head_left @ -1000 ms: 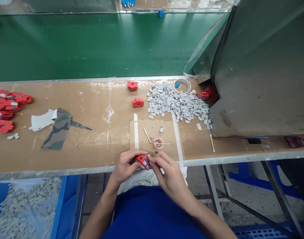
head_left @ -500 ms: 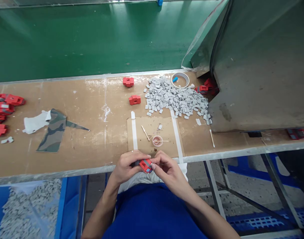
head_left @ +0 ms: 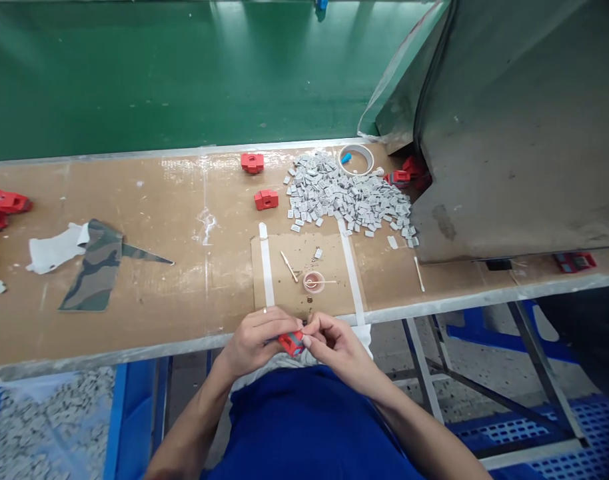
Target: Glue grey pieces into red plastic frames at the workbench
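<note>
My left hand [head_left: 258, 339] is closed around a small red plastic part [head_left: 290, 343] with a grey band, held just off the table's front edge. Thumb and forefinger of my right hand [head_left: 332, 339] are pinched at the part's right end; whether a small piece sits between those fingertips is hidden. Just beyond the hands, a small clear cup [head_left: 313, 283] of brownish liquid has a cotton swab [head_left: 325, 282] lying in it. Left of the cup lies another swab [head_left: 289, 267], and a single grey tile [head_left: 318, 253] rests behind it on the taped cardboard.
A heap of small grey tiles [head_left: 347, 197] lies behind the cardboard, with a tape roll [head_left: 356, 161] at its back. Two red parts [head_left: 266, 199] stand left of the heap. A camouflage cloth piece [head_left: 97, 267] lies left. A large metal housing [head_left: 524, 147] blocks the right side.
The view has shifted slightly, so the table's things appear a little further left. Both hands stay at the red part, with the right fingertips still pinched at its end.
</note>
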`<state>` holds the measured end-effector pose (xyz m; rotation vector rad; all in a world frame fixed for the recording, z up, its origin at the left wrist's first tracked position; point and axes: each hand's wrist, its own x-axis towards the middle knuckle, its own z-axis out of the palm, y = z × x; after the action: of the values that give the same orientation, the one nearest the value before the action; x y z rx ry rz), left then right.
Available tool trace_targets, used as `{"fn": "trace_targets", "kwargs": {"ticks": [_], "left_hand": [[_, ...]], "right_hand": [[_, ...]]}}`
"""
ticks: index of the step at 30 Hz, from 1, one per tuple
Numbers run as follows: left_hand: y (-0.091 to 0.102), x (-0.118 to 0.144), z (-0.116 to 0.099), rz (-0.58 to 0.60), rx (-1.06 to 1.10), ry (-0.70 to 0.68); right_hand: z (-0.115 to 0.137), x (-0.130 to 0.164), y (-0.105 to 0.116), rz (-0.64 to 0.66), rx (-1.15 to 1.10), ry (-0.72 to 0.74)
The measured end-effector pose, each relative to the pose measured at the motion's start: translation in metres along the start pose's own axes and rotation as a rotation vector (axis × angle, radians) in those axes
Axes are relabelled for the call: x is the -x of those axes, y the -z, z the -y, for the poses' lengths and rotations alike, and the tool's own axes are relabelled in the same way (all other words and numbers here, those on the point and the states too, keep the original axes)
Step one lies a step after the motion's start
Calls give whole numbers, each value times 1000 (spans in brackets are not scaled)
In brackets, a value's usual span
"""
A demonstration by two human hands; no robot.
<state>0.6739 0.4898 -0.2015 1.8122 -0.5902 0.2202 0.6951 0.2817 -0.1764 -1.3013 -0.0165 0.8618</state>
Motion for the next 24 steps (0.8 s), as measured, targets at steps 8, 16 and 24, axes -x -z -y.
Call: {"fn": "trace_targets", "kwargs": {"ticks": [8, 16, 24], "left_hand": [[-25, 3, -14, -403, 22, -9], [-24, -3, -33, -226, -34, 105], [-18, -22, -55, -319, 157, 317]], "right_hand": [[4, 7, -7, 30, -94, 239], [17, 15, -3, -128, 213, 432], [32, 14, 6, -165, 495, 620]]}}
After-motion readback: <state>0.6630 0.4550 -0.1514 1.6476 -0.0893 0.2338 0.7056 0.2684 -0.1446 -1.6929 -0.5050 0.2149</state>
